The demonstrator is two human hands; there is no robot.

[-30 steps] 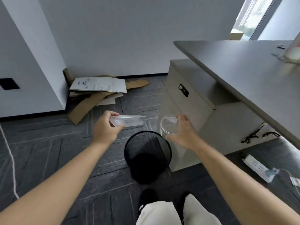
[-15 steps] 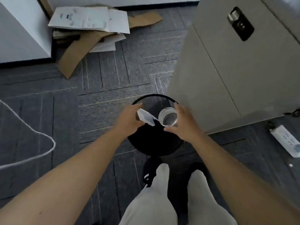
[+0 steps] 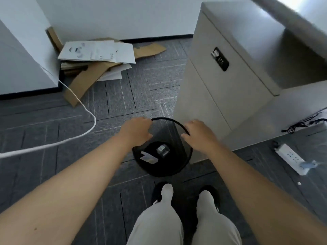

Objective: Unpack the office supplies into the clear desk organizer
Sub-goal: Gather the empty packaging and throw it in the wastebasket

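Head view. Step in hand, as judged: disposal of packaging, a side step of unpacking. Two clear plastic pieces lie at the bottom of the black mesh bin [image 3: 161, 167]: a flat lid-like piece [image 3: 147, 157] toward the left and a small round tub [image 3: 163, 150] to its right, apart from each other. Left hand [image 3: 137, 130] and right hand [image 3: 198, 137] hover above the bin's rim, palms down, forearms reaching in from the lower corners. Grip state: both hands hold nothing; fingers loosely spread, thumbs toward the bin's centre; no contact w/ the rim can be confirmed. The clear desk organizer and the office supplies are not in view; presumably up on the surface [image 3: 297, 16] at upper right, only the edge of which shows. Next move calls for straightening up and turning right toward that surface to pick up the next item. Beside the bin: drawer cabinet [image 3: 221, 80]; flattened cardboard [image 3: 95, 68] by the wall; white cable [image 3: 76, 135] and power strip [image 3: 291, 159] on the floor.
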